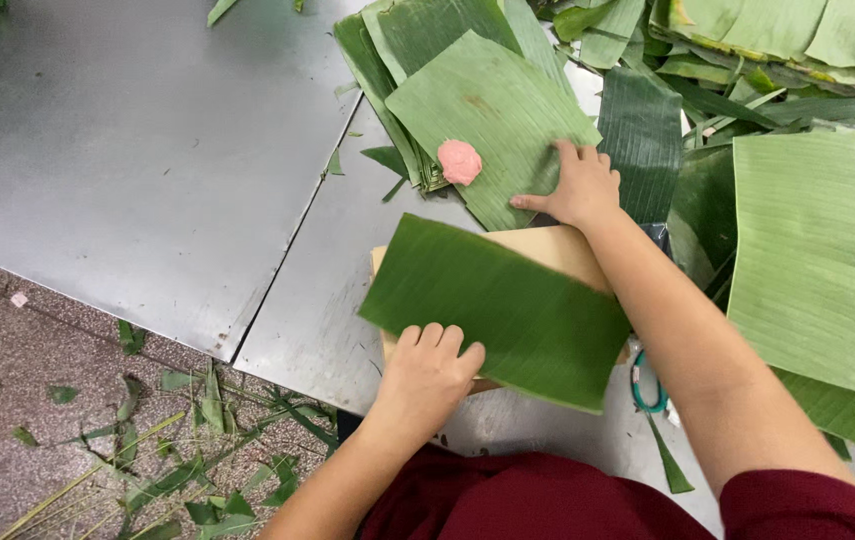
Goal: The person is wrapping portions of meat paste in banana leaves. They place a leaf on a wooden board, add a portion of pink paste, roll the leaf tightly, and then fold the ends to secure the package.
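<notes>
- Grey sheet-metal bench (147, 160): two panels with a seam running diagonally; your work sits on the right panel, close to the near edge.
- Loose heap of cut green banana leaves (807, 230): covers the bench's right side and far-right corner, pieces overlapping.
- Stack of trimmed pale-green banana-leaf sheets (487, 110): at the far edge, just right of the seam, top sheet pale side up.
- Dark green rectangular banana-leaf piece (497, 305): lies flat and skewed on a tan flat board (552, 248) near the near edge, covering most of it.
- Your right hand (577, 185): fingers spread, palm down, pressing the near-right corner of the stack's top sheet. Gripping nothing.
- Your left hand (429, 365): fingers curled, knuckles on the near edge of the dark leaf piece. Can't tell whether it pinches the leaf or just presses on it.
- Small pink dough-like lump (459, 161): sits on the stack's top sheet, left of your right hand, not touching it.
- Green looped handle (644, 390): near edge, partly hidden under your right forearm.
- Leaf scraps (177, 450): on the speckled floor below the bench's near-left edge.
</notes>
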